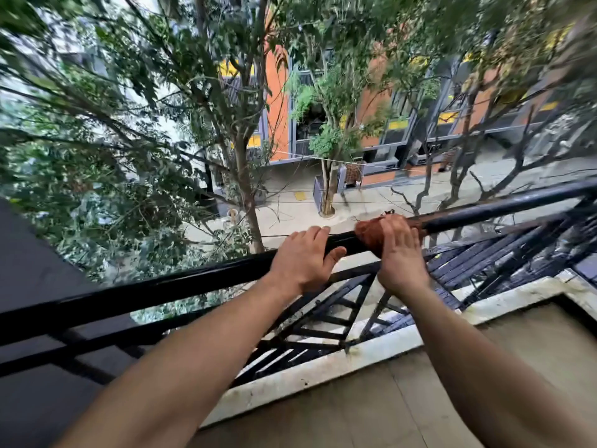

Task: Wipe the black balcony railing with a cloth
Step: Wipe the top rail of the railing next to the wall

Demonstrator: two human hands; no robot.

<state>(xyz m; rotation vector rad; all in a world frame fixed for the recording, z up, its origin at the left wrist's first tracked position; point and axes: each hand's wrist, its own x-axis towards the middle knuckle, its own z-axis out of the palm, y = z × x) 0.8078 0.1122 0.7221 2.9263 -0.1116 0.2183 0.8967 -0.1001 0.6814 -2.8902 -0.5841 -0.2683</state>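
The black balcony railing (193, 279) is running as a diagonal from the lower left of the frame to the right edge, its round top rail sitting above a lattice of angled bars (323, 331).

Both hands are resting on the top rail at centre frame, just beside each other but not touching. The left hand (303, 258) is gripping the bare rail. Its fingers are curling over the far side and its thumb is hooking round the near side.

The right hand (400, 253) is lying immediately to the right of it, holding a reddish-brown cloth (368, 236) against the rail. The fingers (395, 229) are lying close together and folding over the cloth and the top of the rail. The thumb is hidden, so its position cannot be told.

The cloth is bunching round the rail beneath the right palm. Most of its visible bulk is bulging out on the side towards the left hand, in the gap between the two hands. A small scrap is also showing past the fingertips.

Below the bars, a pale stone kerb (323, 373) is edging the balcony floor (403, 399) at lower right. Beyond the railing, trees (161, 124) are filling the upper frame. A street (355, 195) and an orange building (277, 108) are showing at upper centre.
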